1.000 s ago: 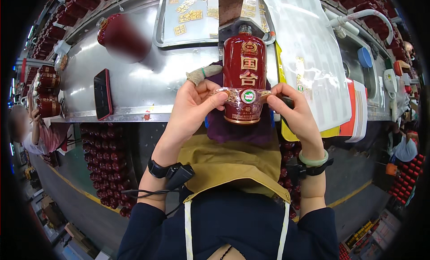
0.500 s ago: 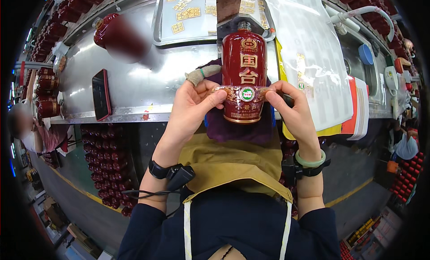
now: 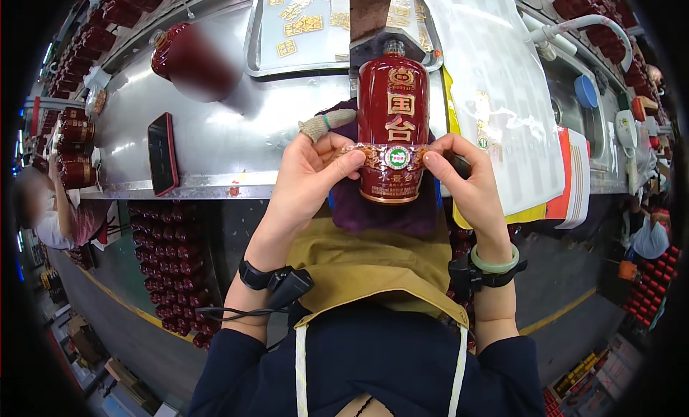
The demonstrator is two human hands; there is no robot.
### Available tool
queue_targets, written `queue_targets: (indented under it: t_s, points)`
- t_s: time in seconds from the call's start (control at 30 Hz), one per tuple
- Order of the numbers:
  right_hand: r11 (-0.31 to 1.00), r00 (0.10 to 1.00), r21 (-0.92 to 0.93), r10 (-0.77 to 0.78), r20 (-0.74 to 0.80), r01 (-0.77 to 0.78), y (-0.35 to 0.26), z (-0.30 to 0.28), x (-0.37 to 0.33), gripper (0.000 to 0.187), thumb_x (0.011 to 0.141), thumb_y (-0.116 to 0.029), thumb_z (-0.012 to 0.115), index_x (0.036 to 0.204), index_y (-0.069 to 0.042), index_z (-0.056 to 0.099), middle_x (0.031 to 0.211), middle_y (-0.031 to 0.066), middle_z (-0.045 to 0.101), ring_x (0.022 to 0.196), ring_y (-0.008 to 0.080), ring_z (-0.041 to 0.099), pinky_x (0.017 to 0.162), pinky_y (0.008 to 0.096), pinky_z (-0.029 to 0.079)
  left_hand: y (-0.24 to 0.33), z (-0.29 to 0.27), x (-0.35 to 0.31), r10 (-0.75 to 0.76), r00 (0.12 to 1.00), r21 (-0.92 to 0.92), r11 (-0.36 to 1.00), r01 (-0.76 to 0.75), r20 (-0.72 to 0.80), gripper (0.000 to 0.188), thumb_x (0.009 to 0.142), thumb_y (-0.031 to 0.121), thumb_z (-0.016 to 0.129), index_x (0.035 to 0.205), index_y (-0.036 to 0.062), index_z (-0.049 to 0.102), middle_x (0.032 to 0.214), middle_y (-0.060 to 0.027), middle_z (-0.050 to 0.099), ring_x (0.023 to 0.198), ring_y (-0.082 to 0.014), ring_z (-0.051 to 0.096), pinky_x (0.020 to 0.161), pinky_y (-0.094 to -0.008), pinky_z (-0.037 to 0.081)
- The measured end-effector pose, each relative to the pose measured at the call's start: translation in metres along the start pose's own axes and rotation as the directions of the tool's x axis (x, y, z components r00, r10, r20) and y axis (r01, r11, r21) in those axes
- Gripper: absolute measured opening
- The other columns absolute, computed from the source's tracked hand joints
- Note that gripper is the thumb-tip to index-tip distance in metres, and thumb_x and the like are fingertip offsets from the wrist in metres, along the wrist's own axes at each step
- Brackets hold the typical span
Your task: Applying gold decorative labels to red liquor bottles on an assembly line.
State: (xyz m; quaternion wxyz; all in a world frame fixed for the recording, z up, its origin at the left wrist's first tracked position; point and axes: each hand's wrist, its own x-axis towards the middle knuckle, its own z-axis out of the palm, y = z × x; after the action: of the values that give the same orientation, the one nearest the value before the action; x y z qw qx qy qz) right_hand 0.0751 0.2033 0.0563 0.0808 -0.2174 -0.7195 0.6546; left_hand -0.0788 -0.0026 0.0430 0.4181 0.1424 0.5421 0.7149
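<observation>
A dark red glass bottle [image 3: 373,94] with gold lettering lies on its back on a dark purple cloth [image 3: 348,214], its neck pointing away from me. Across its lower half runs a clear label strip [image 3: 397,157] with gold ornament and a round green-and-white emblem. My left hand [image 3: 308,166] pinches the strip's left end between thumb and fingers; a knitted finger cover [image 3: 316,126] sits on one raised finger. At the right end, my right hand [image 3: 465,174] pinches the strip likewise. Whether the strip's middle touches the glass, I cannot tell.
Behind the bottle is a metal tray [image 3: 262,67] of gold decals. Clear decal sheets [image 3: 502,115] lie right, beside a sink [image 3: 606,123]. A phone [image 3: 163,155] and another red bottle [image 3: 163,54] are on the left of the steel table. Several bottles [image 3: 169,266] stand below.
The bottle and strip have shifted very slightly right and nearer. Both hands keep their pinch on the strip's ends, with the right fingers a little differently bent.
</observation>
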Motion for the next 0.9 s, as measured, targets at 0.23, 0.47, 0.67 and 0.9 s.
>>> queue_targets:
  t_s: [0.23, 0.47, 0.67, 0.9]
  points:
    - [1.0, 1.0, 0.01, -0.004, -0.022, 0.004, 0.0012, 0.0009, -0.0002, 0.016, 0.099, -0.018, 0.073, 0.096, -0.003, 0.067, 0.077, -0.0082, 0.057, 0.07, 0.0003, 0.045, 0.061, 0.0208, 0.035, 0.001, 0.0007, 0.0, -0.004, 1.0, 0.01, 1.0, 0.004, -0.005, 0.056, 0.097, 0.005, 0.074, 0.146, -0.0025, 0.047, 0.106, -0.0063, 0.067, 0.097, -0.0122, 0.066, 0.082, -0.0272, 0.056]
    - [1.0, 0.999, 0.011, -0.015, -0.039, 0.015, 0.0015, 0.0026, -0.0002, 0.015, 0.098, -0.016, 0.074, 0.096, -0.003, 0.067, 0.077, -0.0086, 0.057, 0.069, -0.0002, 0.044, 0.061, 0.02, 0.034, -0.0022, -0.0006, -0.0002, 0.003, 1.0, 0.03, 1.0, -0.002, -0.024, 0.049, 0.098, 0.005, 0.073, 0.14, -0.0022, 0.05, 0.107, -0.007, 0.067, 0.098, -0.0131, 0.066, 0.082, -0.0278, 0.056]
    - [1.0, 0.999, 0.02, -0.008, -0.045, 0.009, 0.0021, 0.0032, -0.0007, 0.015, 0.098, -0.016, 0.074, 0.095, -0.003, 0.067, 0.076, -0.0085, 0.057, 0.069, 0.0, 0.045, 0.061, 0.0201, 0.035, 0.0008, 0.0021, -0.0004, -0.003, 1.0, 0.013, 1.0, 0.003, -0.019, 0.054, 0.098, 0.005, 0.074, 0.144, -0.0028, 0.047, 0.105, -0.0059, 0.066, 0.097, -0.0124, 0.066, 0.081, -0.0274, 0.056]
    - [1.0, 0.999, -0.004, -0.002, -0.049, 0.002, -0.0027, 0.0032, -0.0006, 0.015, 0.098, -0.016, 0.075, 0.094, -0.003, 0.068, 0.076, -0.0084, 0.057, 0.069, 0.0002, 0.045, 0.061, 0.0203, 0.035, 0.0011, 0.0031, -0.0007, -0.004, 0.999, 0.021, 1.0, 0.004, -0.032, 0.059, 0.097, 0.005, 0.074, 0.148, -0.0026, 0.045, 0.103, -0.005, 0.066, 0.095, -0.0115, 0.065, 0.082, -0.0262, 0.056]
